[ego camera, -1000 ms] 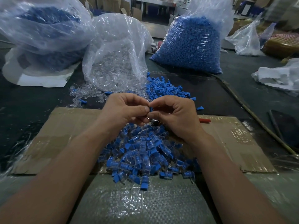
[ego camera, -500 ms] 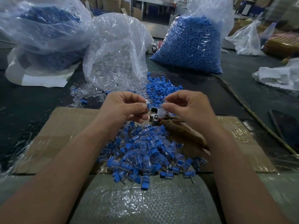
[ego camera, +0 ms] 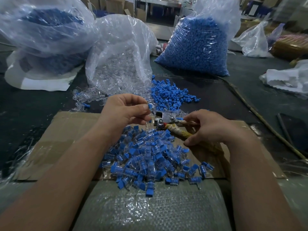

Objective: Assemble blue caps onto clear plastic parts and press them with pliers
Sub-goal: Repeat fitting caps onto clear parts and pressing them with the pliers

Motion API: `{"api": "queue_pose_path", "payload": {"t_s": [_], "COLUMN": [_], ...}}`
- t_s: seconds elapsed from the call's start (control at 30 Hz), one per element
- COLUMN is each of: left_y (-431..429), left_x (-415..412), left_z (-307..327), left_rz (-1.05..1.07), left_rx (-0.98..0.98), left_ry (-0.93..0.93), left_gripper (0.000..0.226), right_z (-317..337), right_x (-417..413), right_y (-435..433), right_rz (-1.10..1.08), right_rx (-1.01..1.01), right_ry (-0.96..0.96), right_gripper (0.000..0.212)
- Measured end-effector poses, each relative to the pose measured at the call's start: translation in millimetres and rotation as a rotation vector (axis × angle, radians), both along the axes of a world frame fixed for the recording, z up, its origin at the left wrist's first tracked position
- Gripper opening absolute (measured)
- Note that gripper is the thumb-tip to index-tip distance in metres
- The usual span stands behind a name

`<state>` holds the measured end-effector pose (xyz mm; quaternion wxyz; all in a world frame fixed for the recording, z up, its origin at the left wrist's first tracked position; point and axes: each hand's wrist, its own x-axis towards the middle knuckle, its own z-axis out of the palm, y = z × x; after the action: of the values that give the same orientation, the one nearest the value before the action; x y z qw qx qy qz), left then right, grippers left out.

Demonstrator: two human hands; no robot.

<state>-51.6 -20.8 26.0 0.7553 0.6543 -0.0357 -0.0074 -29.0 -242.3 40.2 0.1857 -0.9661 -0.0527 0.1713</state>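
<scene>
Blue cap (ego camera: 150,107) pinched in left hand (ego camera: 126,110); right hand (ego camera: 210,129) now lower, gripping pliers (ego camera: 168,121) (tape-wrapped handles).

- Solid blue: loose caps (ego camera: 168,94), held cap (ego camera: 150,107).
- Colourless: clear plastic parts (ego camera: 116,70), inside a transparent bag (ego camera: 126,39).
- Blue mixed with clear: assembled pile (ego camera: 150,157).
- Silver head, yellowish-tan wrapped handles, a red patch: pliers (ego camera: 174,130).
- Brown: cardboard (ego camera: 66,130).
- Dark grey-green: surface (ego camera: 33,105).
- Grey, fine grid weave: woven sack (ego camera: 158,207).
</scene>
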Motion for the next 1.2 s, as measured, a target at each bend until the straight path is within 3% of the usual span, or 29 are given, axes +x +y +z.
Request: {"api": "queue_pose_path", "payload": {"t_s": [0.33,0.57,0.73,1.2], "left_y": [0,2,2,-1], "left_x": [2,3,4,4], "left_z": [-2,-4,-5,-3], "left_rz": [0.007,0.01,0.048,0.13], "left_rx": [-0.015,-0.027,-0.048,0.01], "left_ry": [0.004,-0.008,-0.037,-0.133], "left_gripper": [0.007,0.008,0.012,0.017], "right_z": [-5,-11,-8,-13], "right_x": [-1,3,0,-8], "right_y": [18,11,16,36], "right_rz": [-0.03,-0.09,-0.075,0.087], "right_rx": [-0.174,-0.092,0.147,0.222], "right_ry": [-0.225,-0.339,-0.551,-0.442], "right_gripper": [0.022,0.021,0.024,0.021]}}
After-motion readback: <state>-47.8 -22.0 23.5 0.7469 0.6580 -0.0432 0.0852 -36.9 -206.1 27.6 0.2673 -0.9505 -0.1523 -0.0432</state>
